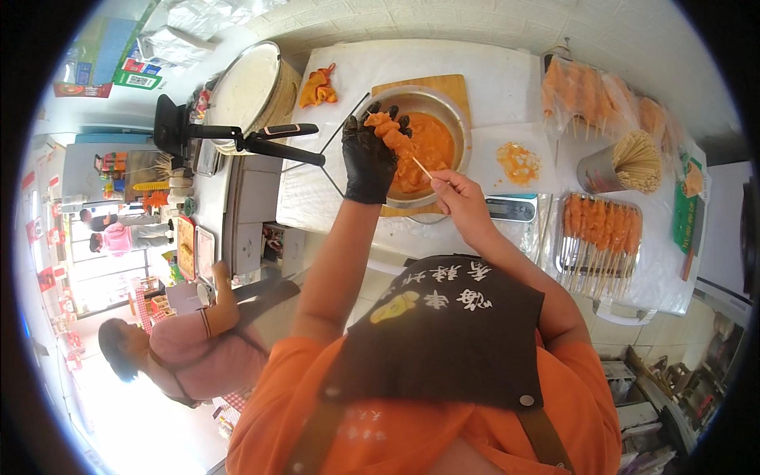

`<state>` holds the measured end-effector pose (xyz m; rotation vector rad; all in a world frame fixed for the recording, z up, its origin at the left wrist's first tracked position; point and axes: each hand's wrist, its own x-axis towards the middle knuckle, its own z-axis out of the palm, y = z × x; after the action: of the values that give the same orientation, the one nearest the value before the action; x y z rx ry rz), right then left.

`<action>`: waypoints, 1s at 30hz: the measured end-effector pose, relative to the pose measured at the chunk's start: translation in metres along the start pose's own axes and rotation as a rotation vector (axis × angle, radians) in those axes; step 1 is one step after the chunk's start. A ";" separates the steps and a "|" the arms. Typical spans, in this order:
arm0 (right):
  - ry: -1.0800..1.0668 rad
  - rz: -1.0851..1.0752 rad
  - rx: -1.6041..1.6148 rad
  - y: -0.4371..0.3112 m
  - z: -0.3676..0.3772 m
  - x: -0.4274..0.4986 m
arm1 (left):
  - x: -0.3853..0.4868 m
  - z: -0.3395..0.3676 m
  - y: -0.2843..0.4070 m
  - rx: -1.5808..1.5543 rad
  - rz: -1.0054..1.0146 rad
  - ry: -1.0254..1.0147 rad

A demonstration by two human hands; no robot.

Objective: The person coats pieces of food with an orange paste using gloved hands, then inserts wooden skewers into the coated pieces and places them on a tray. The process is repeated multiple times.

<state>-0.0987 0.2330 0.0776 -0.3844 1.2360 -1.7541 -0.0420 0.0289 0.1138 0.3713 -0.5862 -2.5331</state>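
My left hand [369, 157], in a black disposable glove, cups marinated raw meat [389, 130] threaded on a bamboo skewer [423, 168]. Bare and pinched around the skewer's lower end is my right hand [457, 193]. Both hands are over a round stainless steel bowl [463, 142], which holds more meat pieces [424, 142] in orange marinade. Beneath the bowl lies a wooden cutting board [457, 86]. The skewer's far tip and part of the gloved fingers are hidden behind the meat.
Right of the bowl are a digital scale [510, 209], a metal cup of bamboo skewers [599, 169] and a tray of finished skewers [602, 231]. Bagged skewers [582, 89] lie behind. A black tripod stand [285, 148] reaches in at left, near a co-worker [202, 350].
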 end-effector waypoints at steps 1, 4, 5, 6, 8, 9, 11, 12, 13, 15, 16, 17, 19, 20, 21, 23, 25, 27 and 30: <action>-0.008 0.010 0.010 0.000 0.000 0.000 | 0.000 0.012 -0.003 0.066 0.038 0.084; -0.023 0.038 0.053 -0.001 0.002 0.000 | 0.002 0.020 -0.008 0.252 0.127 0.197; -0.026 0.046 0.069 -0.003 0.004 -0.001 | 0.004 0.005 -0.010 0.304 0.139 0.142; -0.015 0.048 0.071 -0.005 0.006 0.000 | 0.005 0.004 -0.011 0.356 0.148 0.084; 0.006 0.052 0.075 -0.009 0.008 0.000 | 0.008 0.002 -0.013 0.277 0.123 0.106; 0.002 0.059 0.075 -0.010 0.009 0.000 | 0.008 0.004 -0.014 0.238 0.112 0.119; -0.007 0.074 0.074 -0.012 0.009 0.000 | 0.011 -0.003 -0.017 0.183 0.096 0.112; -0.006 0.062 0.071 -0.011 0.009 0.001 | 0.011 0.002 -0.018 0.154 0.086 0.108; -0.004 0.051 0.067 -0.008 0.008 0.003 | 0.010 0.008 -0.019 0.128 0.086 0.165; 0.012 0.013 0.004 0.000 0.007 0.006 | 0.007 0.020 -0.023 0.073 0.089 0.281; 0.026 -0.014 -0.055 0.005 0.009 0.007 | 0.009 0.018 -0.024 0.149 0.098 0.329; 0.041 -0.041 -0.115 0.008 0.010 0.008 | 0.014 0.014 -0.026 0.225 0.106 0.377; 0.010 -0.027 -0.080 0.007 0.009 0.008 | 0.016 0.015 -0.026 0.314 0.110 0.436; -0.006 -0.020 -0.062 0.007 0.009 0.008 | 0.015 0.015 -0.026 0.328 0.106 0.447; -0.019 -0.016 -0.058 0.007 0.009 0.008 | 0.015 0.016 -0.024 0.344 0.105 0.460; -0.046 -0.009 -0.049 0.008 0.009 0.008 | 0.016 0.000 -0.017 0.297 0.070 0.357; -0.059 0.009 -0.034 0.005 0.009 0.008 | 0.014 0.007 -0.015 0.242 0.085 0.326; -0.073 0.028 -0.026 0.001 0.010 0.007 | 0.011 0.033 -0.018 0.178 0.151 0.367; -0.096 0.085 -0.019 -0.007 0.011 0.005 | 0.016 0.019 -0.007 0.177 0.084 0.334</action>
<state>-0.0973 0.2233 0.0870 -0.4161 1.1846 -1.6342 -0.0650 0.0315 0.1245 0.7977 -0.6790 -2.2760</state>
